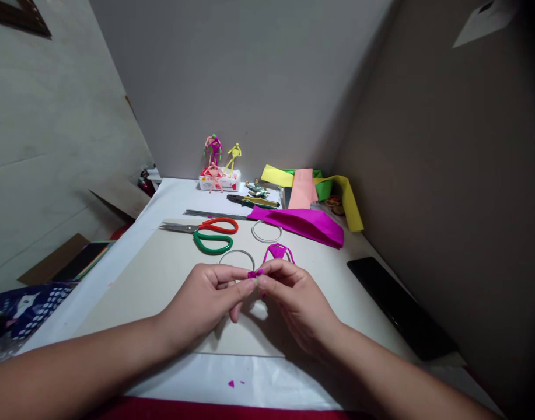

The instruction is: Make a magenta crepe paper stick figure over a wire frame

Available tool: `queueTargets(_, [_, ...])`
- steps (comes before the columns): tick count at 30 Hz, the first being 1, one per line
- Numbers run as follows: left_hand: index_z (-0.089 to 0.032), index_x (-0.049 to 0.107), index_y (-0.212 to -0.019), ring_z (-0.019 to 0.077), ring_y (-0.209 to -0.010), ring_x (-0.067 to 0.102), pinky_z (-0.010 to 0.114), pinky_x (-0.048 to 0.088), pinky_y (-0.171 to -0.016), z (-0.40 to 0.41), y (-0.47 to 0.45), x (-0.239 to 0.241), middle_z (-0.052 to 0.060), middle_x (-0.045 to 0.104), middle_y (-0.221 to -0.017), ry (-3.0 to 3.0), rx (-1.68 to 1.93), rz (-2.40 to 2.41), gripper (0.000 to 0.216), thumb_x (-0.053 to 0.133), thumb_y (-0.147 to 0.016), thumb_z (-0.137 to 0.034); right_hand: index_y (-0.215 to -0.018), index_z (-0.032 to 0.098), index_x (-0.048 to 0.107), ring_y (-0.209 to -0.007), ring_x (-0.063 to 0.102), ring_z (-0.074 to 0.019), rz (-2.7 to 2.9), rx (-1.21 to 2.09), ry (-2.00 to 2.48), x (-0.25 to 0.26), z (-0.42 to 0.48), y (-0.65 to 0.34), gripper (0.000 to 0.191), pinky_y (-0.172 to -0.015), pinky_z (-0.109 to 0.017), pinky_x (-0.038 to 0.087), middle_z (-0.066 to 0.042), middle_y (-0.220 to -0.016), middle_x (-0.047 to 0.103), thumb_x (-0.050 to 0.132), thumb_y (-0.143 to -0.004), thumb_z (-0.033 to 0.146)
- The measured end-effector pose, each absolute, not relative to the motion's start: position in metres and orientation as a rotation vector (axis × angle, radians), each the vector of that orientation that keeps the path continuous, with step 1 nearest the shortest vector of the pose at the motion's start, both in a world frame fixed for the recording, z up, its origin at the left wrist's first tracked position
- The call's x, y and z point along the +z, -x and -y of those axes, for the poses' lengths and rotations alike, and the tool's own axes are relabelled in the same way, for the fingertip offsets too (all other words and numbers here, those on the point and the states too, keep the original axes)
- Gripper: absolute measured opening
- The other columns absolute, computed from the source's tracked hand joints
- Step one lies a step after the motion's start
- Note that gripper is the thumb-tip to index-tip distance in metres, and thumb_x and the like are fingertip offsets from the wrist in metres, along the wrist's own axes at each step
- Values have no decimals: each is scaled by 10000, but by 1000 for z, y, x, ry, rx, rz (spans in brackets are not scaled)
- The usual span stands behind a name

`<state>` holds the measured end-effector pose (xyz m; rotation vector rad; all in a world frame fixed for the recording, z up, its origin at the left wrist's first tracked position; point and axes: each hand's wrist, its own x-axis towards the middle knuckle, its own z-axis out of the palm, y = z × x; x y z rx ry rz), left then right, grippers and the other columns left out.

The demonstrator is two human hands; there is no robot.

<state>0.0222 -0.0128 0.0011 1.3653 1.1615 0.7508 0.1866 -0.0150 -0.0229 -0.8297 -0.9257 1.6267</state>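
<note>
Between the fingertips of both hands is a small crumpled magenta piece of crepe paper point(254, 273). My left hand point(210, 297) pinches it from the left, thumb against forefinger. From the other side my right hand point(300, 300) pinches it too. Just beyond the right fingers shows a magenta paper-wrapped wire figure point(277, 251), its lower part hidden; I cannot tell whether it joins the held piece. A thin ring of wire or tape point(237, 252) lies behind the left hand, and a second ring point(267, 232) farther back. Scissors point(206, 230) with red and green handles lie at the left.
A magenta crepe strip point(300, 224), pliers point(254, 202) and thin wires point(214, 214) lie farther back. Small wrapped figures point(213, 149) stand on and by a white box point(219, 179). Yellow strips point(350, 204) lie back right; a black phone point(398, 306) lies right. Magenta scraps point(231, 384) lie in front.
</note>
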Motion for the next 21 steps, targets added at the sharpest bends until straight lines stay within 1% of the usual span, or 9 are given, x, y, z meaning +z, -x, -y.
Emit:
queueTargets(4, [-140,702,-813,66,-435,369,195,285,-457,17,-21,7,-66,463,-427,-1436,777,-1120,247,590,-851,-357,-776,165,668,-653,514,-87,1045,1566,831,-18,20,-189,131,-638,-216,409,18,-688,602,746,-751,268])
queueTargets(6, [-136,682,-772,62,-413,350,189,261,-425,19,-21,10,-73,439,-419,-1474,786,-1099,231,583,-843,-333,-784,167,648,-654,516,-93,1125,1522,828,-16,23,-190,140,-629,-221,416,15,-703,594,733,-763,276])
queueTargets(9, [-129,663,-740,62,-420,334,185,241,-409,20,-22,13,-73,424,-444,-1566,825,-1112,211,586,-823,-307,-791,178,614,-630,513,-96,1190,1503,839,-13,24,-190,189,-594,-224,413,20,-710,583,756,-734,290])
queueTargets(12, [-125,663,-716,69,-468,349,185,268,-437,20,-22,11,-56,432,-494,-1687,852,-1134,227,572,-829,-299,-768,173,617,-613,504,-87,1181,1492,882,-14,24,-189,186,-578,-212,400,24,-683,577,758,-735,291])
queueTargets(16, [-131,680,-752,91,-525,408,201,328,-491,20,-19,7,-22,508,-563,-1751,806,-1159,259,551,-853,-331,-730,164,620,-589,507,-80,1071,1610,856,-16,21,-188,157,-591,-209,416,33,-623,565,734,-754,269])
queueTargets(18, [-135,678,-748,96,-536,419,206,339,-502,19,-18,6,-11,530,-587,-1772,786,-1167,271,547,-859,-344,-764,163,639,-584,519,-80,1059,1653,839,-16,19,-189,134,-595,-215,430,28,-643,581,732,-750,258])
queueTargets(21, [-140,666,-731,86,-514,398,198,319,-479,20,-17,5,-25,501,-562,-1774,806,-1167,264,554,-859,-342,-843,159,676,-614,554,-92,1128,1636,827,-14,18,-192,154,-618,-232,452,5,-710,622,742,-741,256])
